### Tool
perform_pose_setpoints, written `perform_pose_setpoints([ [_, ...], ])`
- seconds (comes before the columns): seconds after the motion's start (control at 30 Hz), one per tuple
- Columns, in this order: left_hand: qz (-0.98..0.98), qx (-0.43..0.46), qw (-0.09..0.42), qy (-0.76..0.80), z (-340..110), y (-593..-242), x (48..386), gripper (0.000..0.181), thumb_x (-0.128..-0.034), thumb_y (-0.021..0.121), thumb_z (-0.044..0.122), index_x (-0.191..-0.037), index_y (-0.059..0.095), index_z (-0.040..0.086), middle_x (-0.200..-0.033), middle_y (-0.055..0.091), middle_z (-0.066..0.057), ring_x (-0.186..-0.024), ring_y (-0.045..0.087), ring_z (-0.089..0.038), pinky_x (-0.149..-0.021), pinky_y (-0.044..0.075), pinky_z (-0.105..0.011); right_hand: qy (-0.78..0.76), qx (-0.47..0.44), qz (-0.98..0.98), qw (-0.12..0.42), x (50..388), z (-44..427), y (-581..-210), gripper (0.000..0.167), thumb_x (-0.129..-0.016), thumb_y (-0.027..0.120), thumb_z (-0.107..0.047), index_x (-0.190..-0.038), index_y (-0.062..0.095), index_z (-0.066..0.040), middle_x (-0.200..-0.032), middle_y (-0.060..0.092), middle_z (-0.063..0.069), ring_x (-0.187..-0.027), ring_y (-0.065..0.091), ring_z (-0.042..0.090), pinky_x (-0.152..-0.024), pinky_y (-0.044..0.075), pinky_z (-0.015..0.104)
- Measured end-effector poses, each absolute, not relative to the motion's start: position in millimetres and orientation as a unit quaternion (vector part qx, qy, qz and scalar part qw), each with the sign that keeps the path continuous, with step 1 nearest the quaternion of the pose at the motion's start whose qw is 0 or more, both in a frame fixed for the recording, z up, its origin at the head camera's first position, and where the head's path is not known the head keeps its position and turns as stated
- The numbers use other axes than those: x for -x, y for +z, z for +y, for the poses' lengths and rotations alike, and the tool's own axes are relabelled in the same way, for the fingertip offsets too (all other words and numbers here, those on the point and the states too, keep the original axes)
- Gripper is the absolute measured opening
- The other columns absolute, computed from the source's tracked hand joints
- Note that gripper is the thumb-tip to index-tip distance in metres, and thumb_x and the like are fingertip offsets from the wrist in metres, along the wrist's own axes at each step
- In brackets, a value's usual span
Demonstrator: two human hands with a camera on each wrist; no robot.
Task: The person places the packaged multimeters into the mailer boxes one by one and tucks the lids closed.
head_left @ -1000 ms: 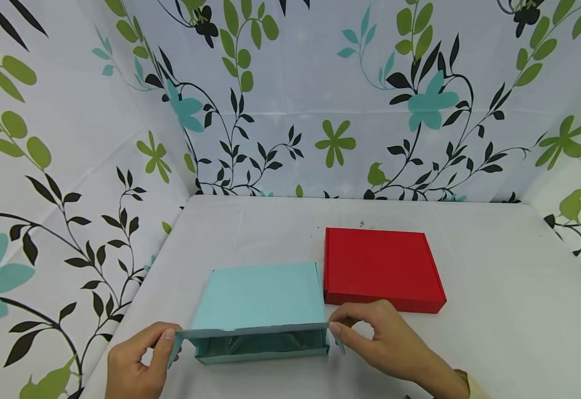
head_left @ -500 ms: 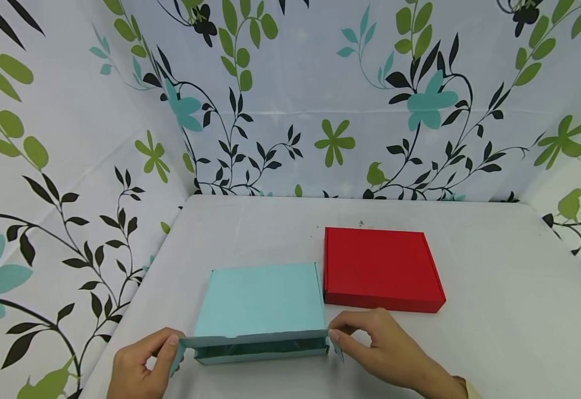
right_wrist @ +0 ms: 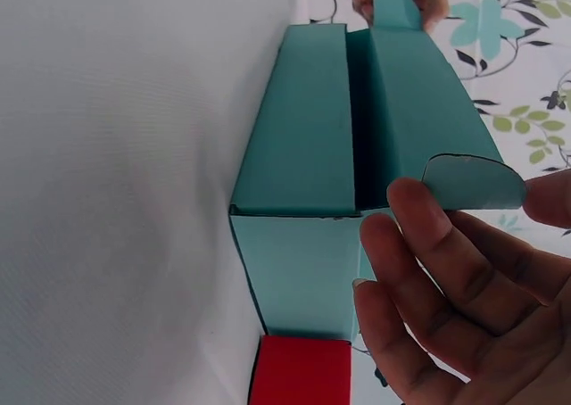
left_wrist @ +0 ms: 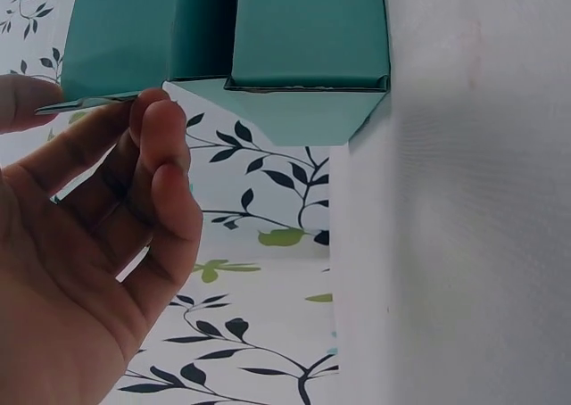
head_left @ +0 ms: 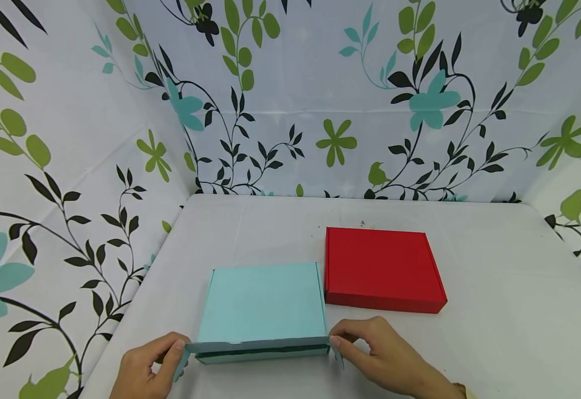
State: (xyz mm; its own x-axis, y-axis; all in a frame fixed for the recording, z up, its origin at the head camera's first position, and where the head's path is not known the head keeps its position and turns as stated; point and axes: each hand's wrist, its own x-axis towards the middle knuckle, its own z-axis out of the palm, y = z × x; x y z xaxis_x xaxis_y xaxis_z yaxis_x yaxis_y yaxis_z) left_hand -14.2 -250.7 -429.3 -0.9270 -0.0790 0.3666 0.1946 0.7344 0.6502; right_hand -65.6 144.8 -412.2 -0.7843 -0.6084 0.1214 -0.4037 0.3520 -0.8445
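A flat turquoise cardboard box [head_left: 262, 305] lies on the white table, its lid lowered almost down at the near side. A narrow dark gap shows under the lid's front flap [head_left: 260, 344]. My left hand [head_left: 145, 368] pinches the small tab at the left end of that flap. At the other end my right hand [head_left: 385, 354] grips the matching tab [right_wrist: 473, 182] between thumb and fingers. In the right wrist view the gap runs the box's length, between front wall [right_wrist: 299, 128] and flap. What lies inside the box is hidden.
A closed red box [head_left: 385, 269] lies just behind and right of the turquoise one, close to its right side. White cloth covers the table [head_left: 494, 277]. Leaf-patterned fabric [head_left: 290, 100] hangs behind and at the sides.
The lid's front edge has come down and toward me, narrowing the opening until the inside is hidden. Both hands have moved slightly down with it, the left one also rightward.
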Motion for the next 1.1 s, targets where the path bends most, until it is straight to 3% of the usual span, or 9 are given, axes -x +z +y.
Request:
perform_pose_setpoints([
  [0.3, -0.914, 0.031, 0.156, -0.374, -251.8, -433.3, 11.9, 0.027, -0.0989, 0.064, 0.001, -0.083, 0.073, 0.02, -0.058, 0.052, 0.021, -0.05, 0.055, -0.002, -0.047, 0.047, -0.023, -0.47, 0.315, 0.814, 0.132, 66.5, 144.9, -420.4, 0.018, -0.108, 0.059, -0.024, -0.111, 0.076, -0.017, -0.091, 0.07, -0.012, -0.084, 0.066, 0.004, -0.076, 0.058, 0.03],
  [0.5, -0.914, 0.021, 0.126, -0.386, -252.1, -437.0, 10.2, 0.023, -0.102, 0.063, 0.004, -0.087, 0.074, 0.017, -0.06, 0.052, 0.019, -0.051, 0.054, -0.004, -0.048, 0.049, -0.027, -0.461, 0.307, 0.81, 0.194, 67.1, 144.7, -422.8, 0.022, -0.11, 0.053, -0.027, -0.117, 0.071, -0.017, -0.086, 0.066, -0.011, -0.073, 0.058, 0.003, -0.066, 0.051, 0.024],
  [0.6, -0.914, 0.031, 0.122, -0.387, -253.1, -438.3, 11.3, 0.021, -0.103, 0.062, 0.004, -0.091, 0.075, 0.015, -0.064, 0.055, 0.018, -0.055, 0.055, -0.004, -0.05, 0.05, -0.027, -0.461, 0.303, 0.807, 0.211, 66.9, 143.6, -423.8, 0.025, -0.111, 0.051, -0.028, -0.124, 0.069, -0.017, -0.091, 0.065, -0.011, -0.079, 0.06, 0.006, -0.071, 0.052, 0.025],
  [0.77, -0.915, 0.065, 0.137, -0.375, -256.4, -441.3, 16.0, 0.018, -0.1036, 0.062, 0.005, -0.099, 0.076, 0.015, -0.072, 0.058, 0.019, -0.065, 0.057, -0.003, -0.056, 0.051, -0.025, -0.473, 0.303, 0.804, 0.195, 65.8, 142.9, -426.3, 0.025, -0.112, 0.049, -0.027, -0.126, 0.067, -0.02, -0.099, 0.065, -0.009, -0.092, 0.064, 0.016, -0.08, 0.054, 0.028],
  [0.93, -0.912, 0.106, 0.161, -0.362, -256.7, -442.7, 21.0, 0.021, -0.1018, 0.064, 0.003, -0.104, 0.076, 0.019, -0.08, 0.061, 0.019, -0.071, 0.058, -0.003, -0.065, 0.048, -0.017, -0.477, 0.304, 0.811, 0.147, 66.7, 142.5, -431.3, 0.026, -0.113, 0.047, -0.026, -0.128, 0.066, -0.019, -0.106, 0.066, -0.005, -0.097, 0.064, 0.017, -0.087, 0.054, 0.03],
  [1.1, -0.92, 0.109, 0.163, -0.341, -253.8, -440.6, 26.6, 0.018, -0.1021, 0.066, 0.006, -0.11, 0.078, 0.016, -0.089, 0.065, 0.017, -0.075, 0.058, -0.002, -0.064, 0.051, -0.023, -0.469, 0.302, 0.824, 0.095, 70.4, 141.3, -438.2, 0.026, -0.113, 0.048, -0.026, -0.133, 0.063, -0.02, -0.122, 0.065, -0.007, -0.108, 0.062, 0.015, -0.095, 0.053, 0.033],
])
